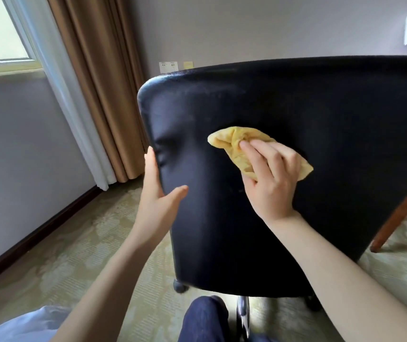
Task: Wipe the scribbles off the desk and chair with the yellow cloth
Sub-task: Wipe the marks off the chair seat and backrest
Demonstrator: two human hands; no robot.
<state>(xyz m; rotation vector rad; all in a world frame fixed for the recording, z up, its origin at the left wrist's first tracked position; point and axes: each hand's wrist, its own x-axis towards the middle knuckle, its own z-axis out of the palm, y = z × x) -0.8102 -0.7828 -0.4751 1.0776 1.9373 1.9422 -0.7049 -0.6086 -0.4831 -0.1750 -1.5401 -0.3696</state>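
Yellow cloth [227, 141] sits bunched against the rear face of the black leather chair back [321, 102], about mid-height and left of centre. Right hand [271, 174] lies on top of it, fingers fairly straight and spread, pushing the cloth flat into the leather. It presses rather than clutches; cloth corners stick out past the fingertips and past the far side of the palm. Left hand [158, 193] holds the left side edge of the chair back, thumb on the rear face, fingers round the edge, bracing it.

Step in hand, by my read: wiping the chair, rear of the backrest. Faint pale scuffing shows near the top left of the leather and a few specks just below the right hand (can't tell if these are scribbles or just sheen). The desk part can't be judged, since no desktop is clearly in view.

Next move likely calls for steady pressure through the flat fingers while sweeping across the leather, with the left hand keeping its brace, because the chair stands on casters [180, 286] and could roll or swivel away. The cloth may need re-bunching if it slides out from under the palm.

Around it: a brown wooden leg [400, 213] at right, chrome chair base [243, 309] below, the person's knee in dark blue trousers [205, 317], patterned carpet [74, 243], tan curtain [103, 95], window [0, 33], wall sockets [168, 67] beside a small yellow note [188, 64].
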